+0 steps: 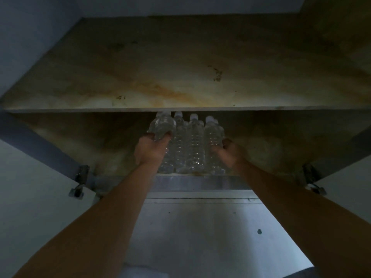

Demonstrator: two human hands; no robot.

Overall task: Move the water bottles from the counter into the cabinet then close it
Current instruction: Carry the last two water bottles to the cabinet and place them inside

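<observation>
I look up into an open wall cabinet (192, 182) in dim light. Several clear plastic water bottles with white caps (193, 145) stand close together on its lower shelf, near the front edge. My left hand (151, 150) grips one more bottle (163, 125) by its lower part, lifted and tilted at the left of the group, its cap just under the upper shelf (180, 109). My right hand (230, 152) is wrapped around the rightmost bottle (213, 133), which stands upright in the row.
The stained underside of the upper shelf fills the top of the view. Both cabinet doors hang open, the left door (30, 197) and the right door (349, 189), with metal hinges (81, 177) at the lower corners. A pale wall (200, 227) lies below the cabinet.
</observation>
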